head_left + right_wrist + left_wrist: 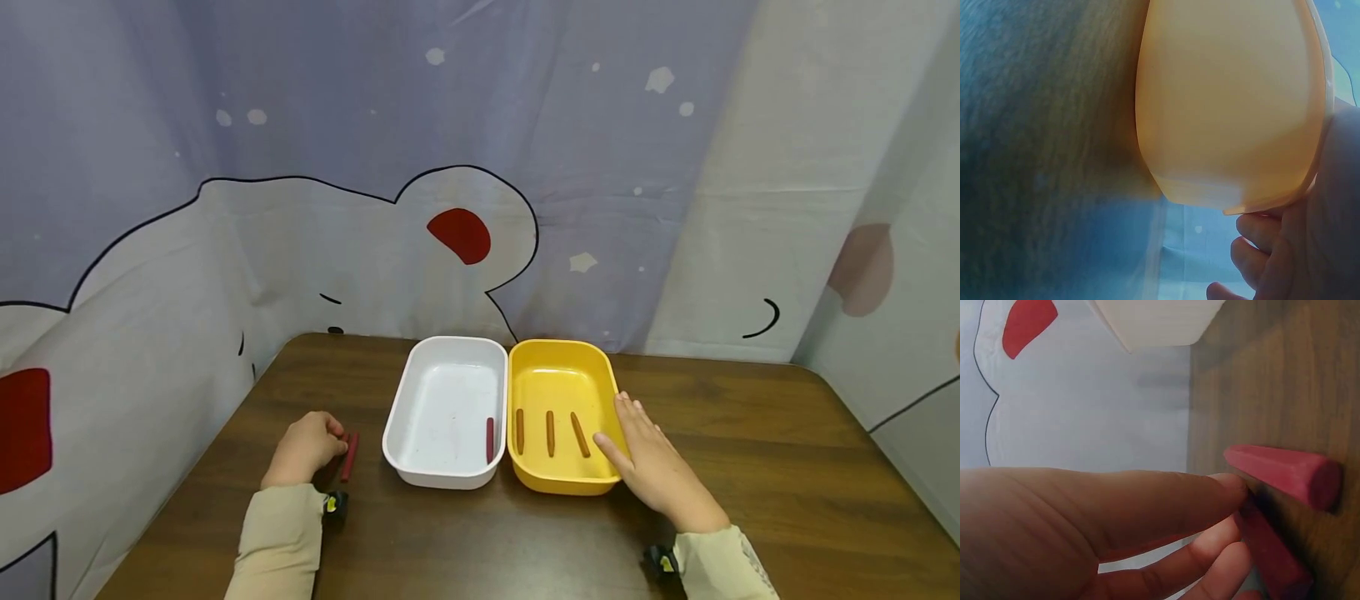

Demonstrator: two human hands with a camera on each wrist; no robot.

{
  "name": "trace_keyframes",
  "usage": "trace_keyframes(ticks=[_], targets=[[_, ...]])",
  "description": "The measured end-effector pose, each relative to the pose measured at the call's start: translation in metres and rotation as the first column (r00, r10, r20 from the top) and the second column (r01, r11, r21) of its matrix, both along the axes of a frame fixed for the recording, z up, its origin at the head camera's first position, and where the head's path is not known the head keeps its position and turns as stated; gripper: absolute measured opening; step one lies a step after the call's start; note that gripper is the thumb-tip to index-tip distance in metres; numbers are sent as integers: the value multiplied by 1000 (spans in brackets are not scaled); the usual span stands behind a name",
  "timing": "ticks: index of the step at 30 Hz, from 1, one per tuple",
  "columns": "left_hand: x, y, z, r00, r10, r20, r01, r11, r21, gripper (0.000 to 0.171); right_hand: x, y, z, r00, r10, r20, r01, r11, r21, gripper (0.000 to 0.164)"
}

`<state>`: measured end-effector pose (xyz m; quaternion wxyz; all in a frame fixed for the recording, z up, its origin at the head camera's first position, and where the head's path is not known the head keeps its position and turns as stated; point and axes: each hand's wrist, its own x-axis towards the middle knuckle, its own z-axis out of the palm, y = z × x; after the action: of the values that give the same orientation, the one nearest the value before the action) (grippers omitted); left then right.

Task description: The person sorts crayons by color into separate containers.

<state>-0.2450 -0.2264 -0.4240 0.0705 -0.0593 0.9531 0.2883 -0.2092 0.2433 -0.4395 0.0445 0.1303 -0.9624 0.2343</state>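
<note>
My left hand [306, 447] is low at the table's left side, thumb and fingers pinching the end of one red crayon [1270, 555]. Right beside it a second red crayon [1288, 474] lies on the wood; in the head view this crayon [350, 457] shows just past the fingertips. My right hand [660, 467] rests with straight fingers along the right rim of a yellow tray [566, 482], its thumb reaching over the inside. Several brown crayons [551, 434] lie in the yellow tray. One red crayon [490, 440] lies in the white tray [450, 480].
The two trays stand side by side, touching, near the back of the brown wooden table [420, 542]. A printed curtain [360, 258] hangs behind and along both sides of the table. A dark wrist camera [335, 507] sits below the left hand.
</note>
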Motion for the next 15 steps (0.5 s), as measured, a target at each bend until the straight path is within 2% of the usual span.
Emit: trace_keyframes(ticks=[15], targets=[[-1,1,-4,1000,5,-10,-5,1000,-23,16,-1,0,-1,1000,-10,16,10,1000,-4,80]])
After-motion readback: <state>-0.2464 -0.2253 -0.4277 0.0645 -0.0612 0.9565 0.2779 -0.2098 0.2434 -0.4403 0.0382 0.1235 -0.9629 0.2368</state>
